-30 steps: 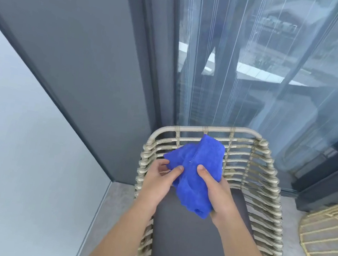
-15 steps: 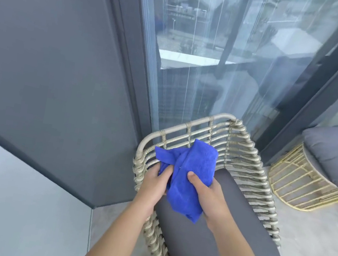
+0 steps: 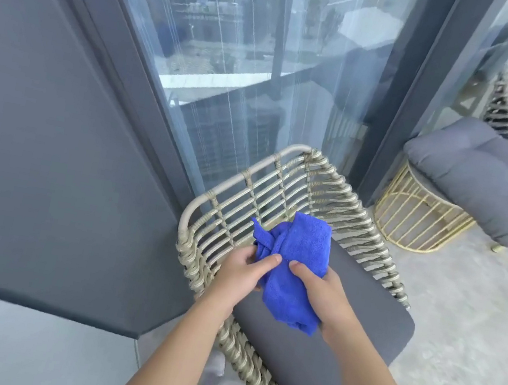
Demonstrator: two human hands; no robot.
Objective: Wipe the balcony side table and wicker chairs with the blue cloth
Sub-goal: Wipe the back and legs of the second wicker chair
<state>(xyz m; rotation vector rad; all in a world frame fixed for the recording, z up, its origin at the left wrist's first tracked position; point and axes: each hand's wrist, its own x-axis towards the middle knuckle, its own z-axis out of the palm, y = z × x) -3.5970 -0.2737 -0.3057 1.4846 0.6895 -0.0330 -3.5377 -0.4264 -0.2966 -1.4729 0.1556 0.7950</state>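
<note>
Midway through the chore, both hands — left hand [image 3: 241, 272] and right hand [image 3: 325, 293] — clutch the bunched blue terry cloth [image 3: 292, 267] in the air above the dark grey seat cushion [image 3: 319, 334] of the woven beige wicker chair [image 3: 282, 193]. Apparently the cloth is being regathered; next comes pressing it to the weave — or carrying it to the round gold wire-framed desk [image 3: 416, 219].

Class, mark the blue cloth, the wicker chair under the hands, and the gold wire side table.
blue cloth [image 3: 298, 250], head view, upper bunched part above the thumbs.
wicker chair [image 3: 266, 191], head view, woven backrest.
gold wire side table [image 3: 409, 218], head view, wire base.
</note>
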